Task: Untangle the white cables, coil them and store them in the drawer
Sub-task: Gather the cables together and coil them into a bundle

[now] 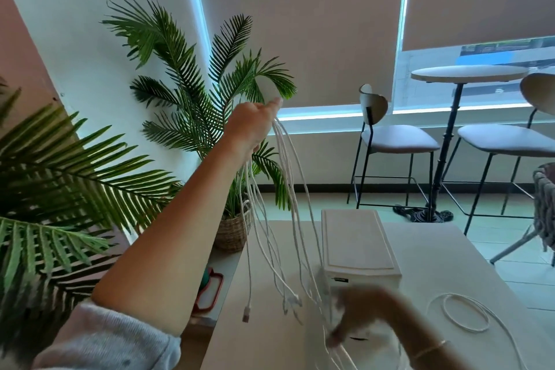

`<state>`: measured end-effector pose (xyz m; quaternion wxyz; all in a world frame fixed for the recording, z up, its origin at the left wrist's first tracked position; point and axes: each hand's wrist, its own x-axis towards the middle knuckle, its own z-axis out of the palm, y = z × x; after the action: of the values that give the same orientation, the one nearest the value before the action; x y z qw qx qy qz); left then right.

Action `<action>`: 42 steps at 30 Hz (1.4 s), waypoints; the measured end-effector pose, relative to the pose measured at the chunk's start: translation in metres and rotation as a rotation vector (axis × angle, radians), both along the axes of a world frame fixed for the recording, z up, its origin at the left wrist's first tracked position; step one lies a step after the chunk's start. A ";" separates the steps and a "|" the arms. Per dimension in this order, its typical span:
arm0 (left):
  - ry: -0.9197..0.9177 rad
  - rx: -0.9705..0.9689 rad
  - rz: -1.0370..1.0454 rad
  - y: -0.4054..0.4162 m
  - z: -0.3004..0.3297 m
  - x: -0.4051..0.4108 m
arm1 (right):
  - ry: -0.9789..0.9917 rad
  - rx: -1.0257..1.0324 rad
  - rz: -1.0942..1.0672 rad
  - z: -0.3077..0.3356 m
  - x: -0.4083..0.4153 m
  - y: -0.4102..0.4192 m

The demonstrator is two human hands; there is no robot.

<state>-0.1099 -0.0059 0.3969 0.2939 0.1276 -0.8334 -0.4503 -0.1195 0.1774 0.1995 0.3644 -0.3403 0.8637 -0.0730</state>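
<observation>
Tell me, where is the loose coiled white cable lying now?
In the head view, the coiled white cable lies on the pale table at the lower right, right of the white drawer box.

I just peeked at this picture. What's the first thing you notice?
The left hand is raised high in the middle, gripping a bunch of white cables that dangle down to the table. Lower down, the blurred right hand reaches into their ends, in front of a white drawer box. One more cable lies looped on the table at the right, and big green palms fill the left.
</observation>
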 end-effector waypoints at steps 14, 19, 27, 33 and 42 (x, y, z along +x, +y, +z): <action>0.066 0.053 -0.291 0.005 -0.074 0.007 | 0.271 -0.874 -0.621 0.169 -0.007 -0.067; 0.098 0.116 -0.485 -0.008 -0.147 0.021 | 0.123 -1.136 -0.698 0.170 -0.012 -0.053; -0.044 -0.081 -0.249 -0.026 -0.263 0.030 | 0.084 -1.385 -0.672 0.175 -0.006 -0.049; -0.465 -0.244 -0.102 -0.029 -0.332 0.066 | 0.044 -1.370 -0.633 0.173 -0.005 -0.056; -0.827 0.154 -0.308 -0.050 -0.306 0.070 | -0.055 -1.370 -0.612 0.169 -0.014 -0.069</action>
<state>-0.0400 -0.0555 0.0909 -0.1450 0.1930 -0.8542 -0.4605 -0.1334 0.1086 0.3680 0.0557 -0.2338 0.6715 -0.7009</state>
